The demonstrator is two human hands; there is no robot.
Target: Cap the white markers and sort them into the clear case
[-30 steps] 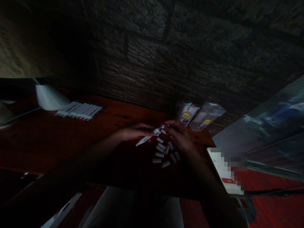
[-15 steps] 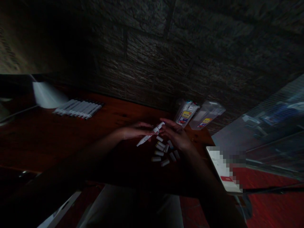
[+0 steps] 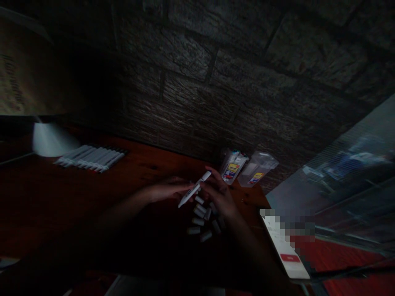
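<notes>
A white marker pen (image 3: 189, 195) is held slantwise between both hands above the wooden table. My left hand (image 3: 171, 189) grips its barrel from the left, fingers closed on it. On the other side my right hand (image 3: 217, 191) pinches the upper end, where a white cap (image 3: 206, 176) sits in line with the barrel. Below the hands lie several loose white marker caps (image 3: 198, 222), some half in shadow. Far left, a row of white markers (image 3: 92, 158) lies side by side on the table.
Two clear plastic cases (image 3: 233, 166) with yellow labels stand at the wall, right of my hands. A lamp (image 3: 51, 139) stands at the left. A pale, partly blurred flat panel (image 3: 286, 250) is at the right edge of the table (image 3: 148, 164). A rough brick wall (image 3: 185, 90) rises behind.
The view has tilted up, so everything sits lower in the picture. The cap and barrel now lie in a straighter line between my hands, which stay closed on the marker.
</notes>
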